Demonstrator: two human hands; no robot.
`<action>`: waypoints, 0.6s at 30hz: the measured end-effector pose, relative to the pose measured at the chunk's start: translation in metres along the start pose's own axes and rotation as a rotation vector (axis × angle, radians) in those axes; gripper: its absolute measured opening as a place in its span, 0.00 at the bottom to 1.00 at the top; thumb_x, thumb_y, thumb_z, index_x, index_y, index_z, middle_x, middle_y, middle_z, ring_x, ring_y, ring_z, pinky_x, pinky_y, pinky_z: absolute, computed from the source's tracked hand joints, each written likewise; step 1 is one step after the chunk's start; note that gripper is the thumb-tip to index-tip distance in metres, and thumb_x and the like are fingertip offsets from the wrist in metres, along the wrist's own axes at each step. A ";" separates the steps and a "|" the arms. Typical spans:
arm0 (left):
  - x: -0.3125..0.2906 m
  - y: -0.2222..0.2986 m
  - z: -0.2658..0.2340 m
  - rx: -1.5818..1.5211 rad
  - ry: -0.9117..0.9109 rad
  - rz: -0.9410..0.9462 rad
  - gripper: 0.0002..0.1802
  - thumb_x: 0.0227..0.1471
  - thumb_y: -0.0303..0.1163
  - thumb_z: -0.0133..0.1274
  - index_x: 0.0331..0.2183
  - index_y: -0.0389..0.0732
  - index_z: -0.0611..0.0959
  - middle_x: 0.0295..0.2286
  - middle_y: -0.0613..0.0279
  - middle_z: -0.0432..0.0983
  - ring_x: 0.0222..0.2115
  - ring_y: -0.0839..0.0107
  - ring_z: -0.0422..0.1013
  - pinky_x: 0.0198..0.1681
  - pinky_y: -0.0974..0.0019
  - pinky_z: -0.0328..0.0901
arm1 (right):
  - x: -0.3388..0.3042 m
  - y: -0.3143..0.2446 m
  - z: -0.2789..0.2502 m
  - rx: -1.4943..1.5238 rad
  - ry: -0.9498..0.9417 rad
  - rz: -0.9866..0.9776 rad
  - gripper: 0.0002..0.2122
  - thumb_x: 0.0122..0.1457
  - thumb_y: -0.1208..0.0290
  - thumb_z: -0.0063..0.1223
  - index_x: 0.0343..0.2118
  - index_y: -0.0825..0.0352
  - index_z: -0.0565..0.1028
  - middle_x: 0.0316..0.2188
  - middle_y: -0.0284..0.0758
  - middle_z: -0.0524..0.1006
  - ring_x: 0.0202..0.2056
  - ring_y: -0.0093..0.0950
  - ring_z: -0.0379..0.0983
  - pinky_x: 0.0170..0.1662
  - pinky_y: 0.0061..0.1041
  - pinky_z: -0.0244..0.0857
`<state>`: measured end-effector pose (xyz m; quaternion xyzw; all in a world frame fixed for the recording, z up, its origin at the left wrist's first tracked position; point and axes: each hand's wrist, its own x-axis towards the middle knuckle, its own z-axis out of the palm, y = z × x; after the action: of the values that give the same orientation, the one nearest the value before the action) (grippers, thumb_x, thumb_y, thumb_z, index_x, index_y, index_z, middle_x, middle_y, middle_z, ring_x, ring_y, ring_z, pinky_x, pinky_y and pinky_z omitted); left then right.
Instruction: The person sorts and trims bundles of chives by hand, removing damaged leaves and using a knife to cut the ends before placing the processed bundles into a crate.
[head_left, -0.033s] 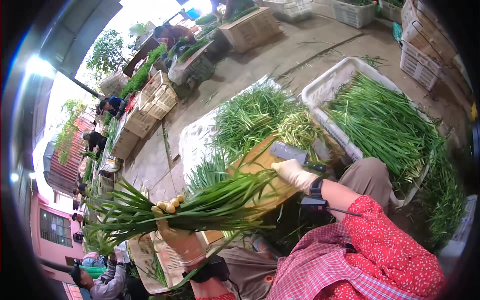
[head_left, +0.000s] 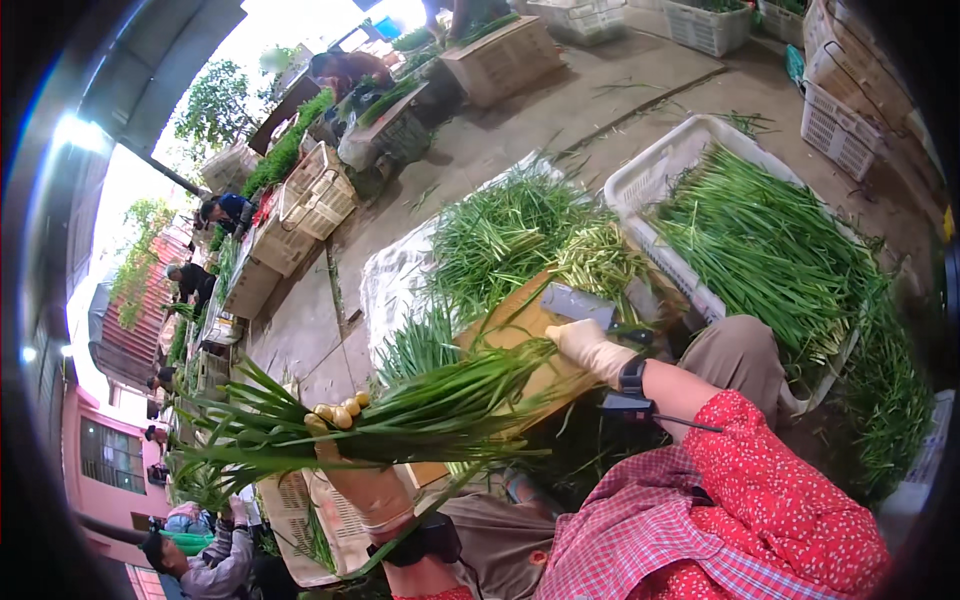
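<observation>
My left hand (head_left: 345, 450) is wrapped round a thick bunch of garlic chives (head_left: 430, 405), held crosswise in front of me. Its yellowish covered fingertips show on top of the leaves. My right hand (head_left: 590, 350), in a pale glove, is closed at the right end of the bunch. Whatever lies inside those fingers is hidden. Just beyond that hand, a cleaver (head_left: 578, 303) with a broad grey blade lies over the wooden board (head_left: 520, 315). Loose chives (head_left: 510, 225) are heaped behind the board, with pale cut ends (head_left: 600, 258) beside them.
A white plastic crate (head_left: 690, 145) full of chives stands at the right, leaves spilling over its near side. White sheeting (head_left: 390, 290) lies under the heap. Another crate (head_left: 290, 510) sits beside my left arm. Other people (head_left: 205, 560) work among stacked crates (head_left: 315, 190) at the left.
</observation>
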<state>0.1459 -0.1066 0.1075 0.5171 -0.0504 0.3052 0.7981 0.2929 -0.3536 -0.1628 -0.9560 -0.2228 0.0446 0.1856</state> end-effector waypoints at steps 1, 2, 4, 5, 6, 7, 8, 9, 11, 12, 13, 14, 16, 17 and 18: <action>-0.004 0.004 0.002 0.026 0.012 0.027 0.12 0.62 0.40 0.48 0.30 0.44 0.72 0.25 0.67 0.69 0.32 0.70 0.68 0.46 0.58 0.65 | -0.001 0.010 0.009 -0.021 -0.004 0.022 0.07 0.56 0.70 0.44 0.34 0.58 0.75 0.28 0.39 0.80 0.33 0.40 0.79 0.31 0.38 0.71; 0.007 0.013 -0.016 -0.192 -0.002 0.049 0.12 0.62 0.40 0.48 0.29 0.46 0.73 0.25 0.67 0.69 0.32 0.70 0.68 0.46 0.58 0.64 | -0.003 0.031 0.023 0.045 0.062 0.154 0.08 0.55 0.69 0.46 0.35 0.60 0.76 0.29 0.41 0.81 0.34 0.41 0.79 0.33 0.38 0.72; 0.015 0.059 -0.014 -0.056 -0.130 0.112 0.15 0.63 0.42 0.46 0.26 0.45 0.71 0.24 0.69 0.68 0.31 0.73 0.67 0.45 0.61 0.65 | -0.020 0.035 0.008 -0.028 -0.191 0.145 0.11 0.54 0.66 0.50 0.40 0.62 0.75 0.34 0.40 0.81 0.37 0.40 0.79 0.38 0.38 0.72; 0.015 0.071 -0.015 -0.052 -0.138 0.101 0.16 0.63 0.43 0.46 0.26 0.45 0.71 0.24 0.69 0.68 0.32 0.73 0.66 0.45 0.61 0.65 | -0.028 0.032 0.004 -0.046 -0.290 0.130 0.13 0.54 0.64 0.52 0.41 0.63 0.75 0.36 0.40 0.81 0.38 0.39 0.79 0.39 0.38 0.71; 0.016 0.069 -0.020 -0.087 -0.115 0.061 0.17 0.64 0.44 0.45 0.26 0.45 0.71 0.25 0.68 0.68 0.33 0.74 0.64 0.45 0.61 0.65 | -0.032 0.019 -0.016 -0.053 -0.336 0.107 0.17 0.53 0.60 0.55 0.44 0.63 0.74 0.37 0.38 0.80 0.41 0.37 0.78 0.40 0.38 0.71; 0.020 0.064 -0.023 -0.170 -0.170 0.010 0.17 0.64 0.44 0.44 0.27 0.44 0.71 0.25 0.67 0.68 0.32 0.72 0.65 0.46 0.60 0.64 | -0.032 0.013 -0.034 -0.091 -0.366 0.056 0.21 0.51 0.57 0.59 0.45 0.64 0.74 0.37 0.37 0.81 0.41 0.36 0.78 0.40 0.37 0.71; 0.017 0.049 -0.012 -0.072 -0.153 0.020 0.16 0.64 0.42 0.44 0.28 0.43 0.72 0.24 0.66 0.68 0.33 0.71 0.66 0.46 0.59 0.65 | -0.025 0.013 -0.049 -0.204 -0.411 0.082 0.22 0.52 0.56 0.58 0.47 0.64 0.73 0.38 0.37 0.81 0.41 0.37 0.78 0.40 0.36 0.71; 0.008 0.036 0.002 0.037 -0.129 0.033 0.14 0.64 0.41 0.45 0.29 0.42 0.73 0.24 0.65 0.69 0.33 0.70 0.66 0.47 0.58 0.65 | -0.015 0.008 -0.062 -0.313 -0.461 0.098 0.24 0.52 0.55 0.58 0.48 0.64 0.73 0.39 0.37 0.81 0.41 0.37 0.78 0.40 0.36 0.71; -0.011 0.024 0.009 0.075 -0.125 -0.044 0.12 0.62 0.38 0.47 0.30 0.41 0.73 0.24 0.64 0.69 0.33 0.68 0.67 0.48 0.56 0.65 | -0.016 -0.040 -0.118 -0.035 -0.260 0.105 0.26 0.53 0.54 0.58 0.52 0.65 0.71 0.42 0.41 0.80 0.43 0.40 0.77 0.43 0.37 0.70; -0.017 0.019 0.012 0.080 -0.132 -0.087 0.11 0.62 0.37 0.48 0.30 0.40 0.74 0.24 0.64 0.70 0.33 0.68 0.68 0.48 0.56 0.65 | -0.017 -0.050 -0.126 0.246 -0.086 -0.139 0.28 0.55 0.53 0.57 0.55 0.66 0.69 0.45 0.43 0.78 0.46 0.40 0.76 0.46 0.38 0.69; -0.020 0.016 0.013 0.061 -0.193 -0.148 0.11 0.62 0.37 0.48 0.31 0.41 0.73 0.25 0.64 0.70 0.33 0.68 0.68 0.49 0.56 0.64 | -0.016 -0.061 -0.133 0.525 0.095 -0.387 0.30 0.56 0.53 0.57 0.57 0.67 0.67 0.48 0.46 0.76 0.48 0.40 0.74 0.49 0.38 0.68; -0.022 0.012 0.013 0.040 -0.256 -0.206 0.11 0.62 0.37 0.48 0.31 0.41 0.73 0.25 0.64 0.69 0.33 0.68 0.68 0.49 0.56 0.63 | -0.018 -0.080 -0.148 0.782 -0.073 -0.478 0.32 0.57 0.51 0.55 0.60 0.66 0.63 0.52 0.46 0.73 0.51 0.40 0.71 0.53 0.37 0.65; -0.017 0.000 0.015 -0.055 -0.454 -0.290 0.09 0.62 0.37 0.48 0.34 0.41 0.73 0.26 0.64 0.69 0.33 0.68 0.67 0.49 0.56 0.63 | -0.023 -0.114 -0.176 1.134 -0.363 -0.637 0.36 0.59 0.48 0.53 0.64 0.66 0.56 0.58 0.45 0.67 0.56 0.36 0.65 0.58 0.34 0.61; -0.016 -0.005 0.018 -0.113 -0.490 -0.305 0.09 0.62 0.37 0.47 0.34 0.41 0.72 0.26 0.64 0.68 0.33 0.68 0.67 0.49 0.56 0.63 | -0.027 -0.127 -0.181 1.230 -0.487 -0.711 0.38 0.59 0.47 0.53 0.65 0.66 0.53 0.60 0.44 0.64 0.57 0.33 0.63 0.59 0.32 0.59; -0.015 -0.016 0.025 -0.187 -0.536 -0.328 0.09 0.62 0.37 0.47 0.35 0.41 0.72 0.25 0.64 0.68 0.33 0.68 0.67 0.49 0.56 0.63 | -0.026 -0.131 -0.170 1.272 -0.531 -0.770 0.39 0.59 0.47 0.53 0.65 0.68 0.52 0.59 0.42 0.65 0.57 0.31 0.63 0.59 0.31 0.58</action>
<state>0.1478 -0.1391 0.1002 0.5049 -0.2026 0.0194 0.8389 0.2441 -0.3130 0.0441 -0.4792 -0.5066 0.3231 0.6398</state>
